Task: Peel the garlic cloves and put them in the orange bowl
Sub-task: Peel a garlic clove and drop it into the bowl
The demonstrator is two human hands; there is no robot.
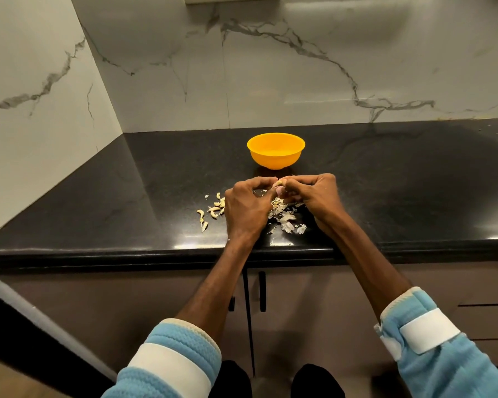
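While I've got this garlic clove (278, 184) up off the counter (127, 196), just in front of the orange bowl (276, 160), my left hand (246, 206) and right hand (318, 196) are both curled in, fingertips pinching it. It's tiny, light and firm, I'd say, but the papery skin looks brittle. Best bet is to grab the pointy tip and tear. Loose peels (285, 217) are piling up underneath.
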